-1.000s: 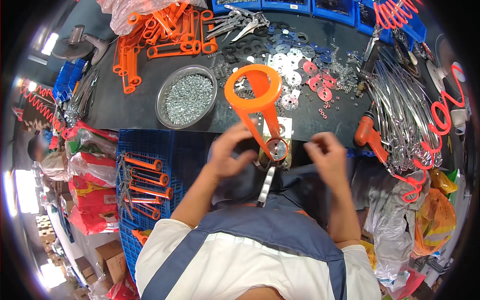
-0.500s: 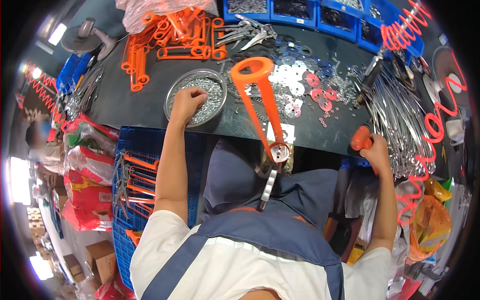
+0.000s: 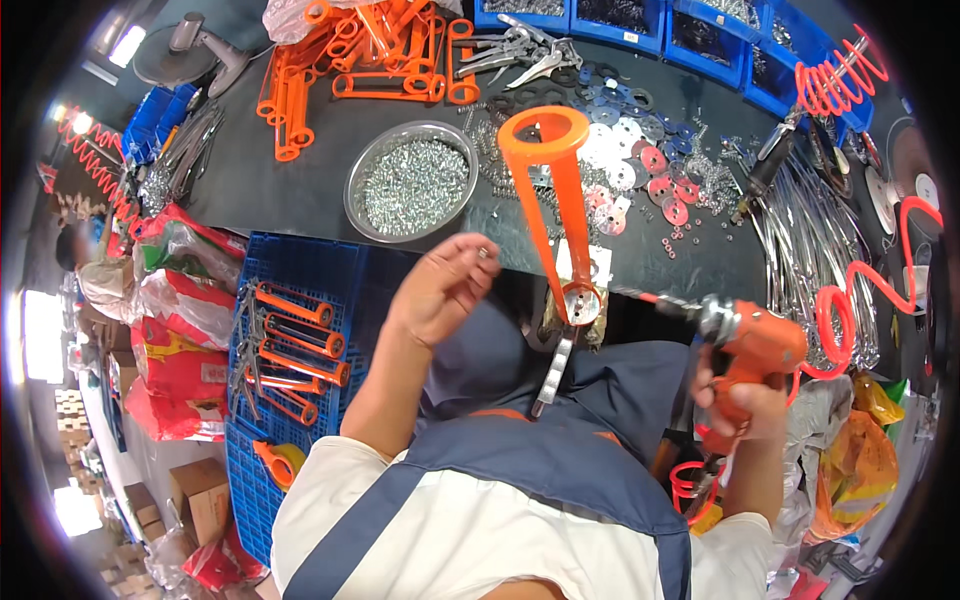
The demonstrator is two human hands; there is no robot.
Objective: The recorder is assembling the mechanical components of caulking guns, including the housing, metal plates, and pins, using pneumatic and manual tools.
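Observation:
My left hand [image 3: 445, 290] is raised near the table's front edge, its thumb and fingertips pinched on a small shiny screw [image 3: 483, 253]. In my right hand [image 3: 745, 400] is an orange power screwdriver [image 3: 765, 345], its long bit pointing left. Between the hands an orange caulking gun frame [image 3: 572, 215] stands up from a metal fixture [image 3: 600, 262] at the table edge, ring end on top. A silver handle [image 3: 553, 378] hangs from its lower end. Behind my left hand sits a round metal bowl [image 3: 352, 200] filled with small screws.
More orange frames [image 3: 400, 50] lie piled at the back left, near silver trigger handles [image 3: 520, 50]. Washers and discs [image 3: 625, 150] are spread behind the fixture. Metal rods [image 3: 800, 240] lie right, near a red coiled hose [image 3: 840, 320]. A blue crate [image 3: 270, 500] stands at lower left.
My left hand has left the bowl and come toward the frame, pinching a screw. My right hand has brought the power screwdriver from the table's right edge nearer my body, its bit now facing left.

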